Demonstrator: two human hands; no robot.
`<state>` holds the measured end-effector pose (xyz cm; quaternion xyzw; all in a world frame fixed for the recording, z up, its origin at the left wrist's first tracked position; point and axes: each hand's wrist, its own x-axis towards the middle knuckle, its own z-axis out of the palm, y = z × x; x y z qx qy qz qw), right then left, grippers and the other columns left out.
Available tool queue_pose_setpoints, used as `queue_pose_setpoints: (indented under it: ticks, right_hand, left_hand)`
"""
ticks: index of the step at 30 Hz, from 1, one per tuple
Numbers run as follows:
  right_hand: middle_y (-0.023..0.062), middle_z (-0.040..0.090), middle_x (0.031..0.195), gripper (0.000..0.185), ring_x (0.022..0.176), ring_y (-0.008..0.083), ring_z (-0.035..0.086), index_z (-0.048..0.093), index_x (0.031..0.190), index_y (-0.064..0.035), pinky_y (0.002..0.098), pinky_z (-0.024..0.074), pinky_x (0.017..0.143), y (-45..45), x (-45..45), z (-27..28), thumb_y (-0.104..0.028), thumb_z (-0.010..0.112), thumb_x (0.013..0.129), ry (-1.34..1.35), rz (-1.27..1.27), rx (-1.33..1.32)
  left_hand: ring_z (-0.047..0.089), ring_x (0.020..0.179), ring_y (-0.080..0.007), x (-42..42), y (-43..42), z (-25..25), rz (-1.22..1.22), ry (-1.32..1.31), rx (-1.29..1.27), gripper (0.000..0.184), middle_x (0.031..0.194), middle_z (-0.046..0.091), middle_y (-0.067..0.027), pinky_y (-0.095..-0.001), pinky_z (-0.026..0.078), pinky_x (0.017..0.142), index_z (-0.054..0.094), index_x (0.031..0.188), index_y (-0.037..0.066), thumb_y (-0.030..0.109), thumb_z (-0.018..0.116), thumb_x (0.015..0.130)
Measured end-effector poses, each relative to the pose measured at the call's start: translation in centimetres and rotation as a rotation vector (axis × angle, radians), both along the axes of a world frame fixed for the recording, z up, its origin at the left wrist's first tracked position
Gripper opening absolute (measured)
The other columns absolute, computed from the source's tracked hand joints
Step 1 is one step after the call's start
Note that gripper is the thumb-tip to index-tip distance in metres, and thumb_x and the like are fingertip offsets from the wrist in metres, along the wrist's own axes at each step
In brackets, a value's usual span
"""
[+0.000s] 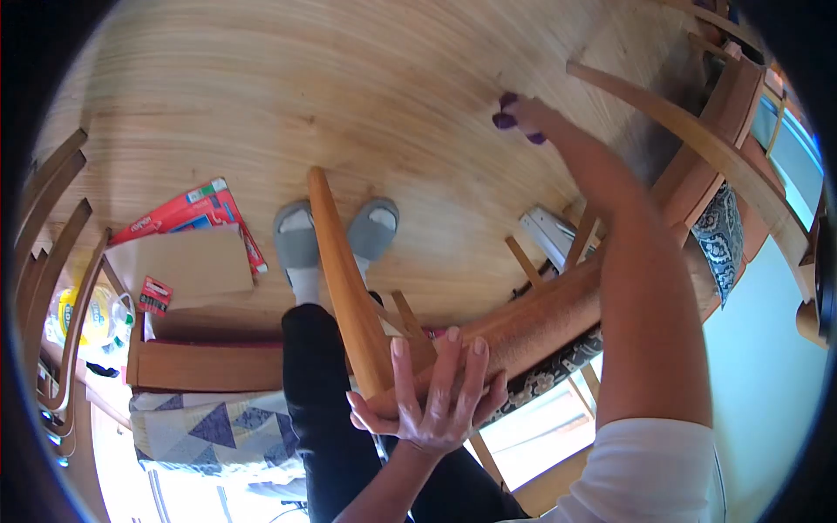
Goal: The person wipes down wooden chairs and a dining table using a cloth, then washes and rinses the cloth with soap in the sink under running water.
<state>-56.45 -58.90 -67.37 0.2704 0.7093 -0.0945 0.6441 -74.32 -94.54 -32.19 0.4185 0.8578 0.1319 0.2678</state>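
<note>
So in the head view, the person's right hand (527, 116) is way out on the end of a stretched arm, up around 1 o'clock. It's pretty blurry, but the fingers look closed up around a small purple item (504, 120), with bits of purple poking out on both sides of them. Can't tell what it actually is. Behind it at 12 is just pale wood-grain floor (261, 78).

The left hand (436, 397) is down at 6 o'clock, back of the hand facing up, fingers spread wide and pretty straight. It's lying on the wooden frame (540, 314), right by where a tapered wooden leg (336, 253) meets it, and doesn't look wrapped around anything. That leg runs from 7 o'clock up to 11, and the frame sweeps off from 6 toward 2, where a second curved leg (689, 131) sticks out. Dark floral fabric (558, 366) shows along its edge near 4 or 5.

Both feet are in grey slippers (298, 240), one either side of the near leg. Over at 9 there's some red packaging (187, 213) partly under a tan cardboard sheet (183, 261), and triangle-print fabric (218, 427) between 7 and 8.
</note>
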Motion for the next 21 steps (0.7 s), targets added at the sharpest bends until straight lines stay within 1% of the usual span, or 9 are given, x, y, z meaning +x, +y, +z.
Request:
queue_pose_setpoints:
  ticks: [3,5,8,9,11,13,15,16,21]
  right_hand:
    - [0.0143,0.061,0.104,0.036,0.093,0.0249,0.06,0.053,0.115,0.0004,0.0365,0.049,0.077,3.3,-4.6,8.8,-0.018,0.058,0.084,0.131,-0.15,-0.278]
    - [0.0084,0.061,0.105,0.038,0.093,0.0164,0.058,0.054,0.118,-0.0072,0.0318,0.0465,0.081,5.2,-2.7,12.2,-0.021,0.062,0.083,0.07,-0.743,-0.367]
    - [0.0055,0.061,0.104,0.039,0.091,0.0128,0.057,0.052,0.119,-0.0026,0.0292,0.0461,0.08,6.7,-1.1,18.5,-0.023,0.06,0.087,0.023,-0.943,-0.391]
    - [0.0055,0.061,0.104,0.039,0.091,0.0128,0.057,0.052,0.119,-0.0026,0.0292,0.0461,0.08,7.1,-0.9,21.0,-0.023,0.06,0.087,0.028,-0.947,-0.38]
    - [0.0064,0.061,0.104,0.038,0.09,0.0124,0.056,0.052,0.118,-0.0007,0.028,0.0454,0.081,7.8,-0.3,25.3,-0.023,0.059,0.087,0.059,-1.288,-0.306]
    - [0.0073,0.061,0.104,0.036,0.091,0.013,0.056,0.054,0.117,-0.0007,0.0272,0.0444,0.083,7.5,4.0,27.4,-0.019,0.06,0.086,0.114,-1.588,0.0]
    - [0.0081,0.06,0.11,0.032,0.09,0.017,0.058,0.055,0.117,-0.0038,0.0281,0.046,0.079,7.0,10.7,26.4,-0.015,0.057,0.087,-0.09,-0.811,-0.046]
    - [0.0081,0.06,0.11,0.032,0.09,0.0171,0.058,0.055,0.117,-0.0038,0.0281,0.046,0.079,6.2,12.9,26.6,-0.014,0.057,0.087,-0.164,-0.623,-0.018]
    - [0.0082,0.06,0.11,0.033,0.091,0.0175,0.058,0.055,0.117,-0.0035,0.0283,0.0461,0.079,1.7,20.6,27.5,-0.014,0.057,0.086,-0.306,-0.586,0.126]
  left_hand:
    - [0.046,0.117,-0.0395,-1.9,2.0,0.7,-0.038,-0.05,0.017,0.041,0.111,0.061,0.0022,-0.0692,0.008,0.095,0.061,0.111,0.026,0.05,0.054,0.078]
    - [0.044,0.119,-0.0406,-1.9,1.9,0.7,-0.031,-0.078,0.03,0.041,0.111,0.061,0.002,-0.0681,0.006,0.097,0.061,0.112,0.024,0.047,0.055,0.079]
    - [0.042,0.12,-0.0415,-1.8,2.3,0.8,-0.022,-0.112,0.037,0.042,0.111,0.062,0.0021,-0.0668,0.007,0.098,0.061,0.112,0.021,0.047,0.055,0.079]
    - [0.042,0.12,-0.0406,-1.9,2.5,0.8,-0.004,-0.113,0.054,0.041,0.109,0.062,0.002,-0.0646,0.005,0.1,0.062,0.11,0.02,0.046,0.057,0.079]
    - [0.043,0.12,-0.0393,-2.1,2.9,1.0,-0.023,-0.073,0.056,0.04,0.109,0.062,0.0023,-0.0638,0.003,0.1,0.062,0.109,0.021,0.046,0.057,0.078]
    - [0.044,0.119,-0.038,-2.2,2.9,1.1,-0.04,-0.034,0.051,0.04,0.108,0.063,0.0027,-0.063,0.002,0.101,0.062,0.108,0.021,0.046,0.058,0.078]
    - [0.045,0.119,-0.0343,-2.0,2.8,1.0,-0.031,-0.018,0.035,0.04,0.107,0.063,0.0049,-0.061,-0.001,0.102,0.061,0.108,0.023,0.048,0.057,0.077]
    - [0.045,0.119,-0.0343,-1.9,2.8,0.9,-0.035,-0.014,0.035,0.04,0.107,0.063,0.0049,-0.061,-0.001,0.102,0.061,0.108,0.023,0.048,0.057,0.077]
    - [0.045,0.119,-0.0293,-1.7,2.5,0.7,-0.067,0.046,0.032,0.04,0.102,0.062,0.0074,-0.0571,0.004,0.104,0.06,0.107,0.025,0.053,0.052,0.079]
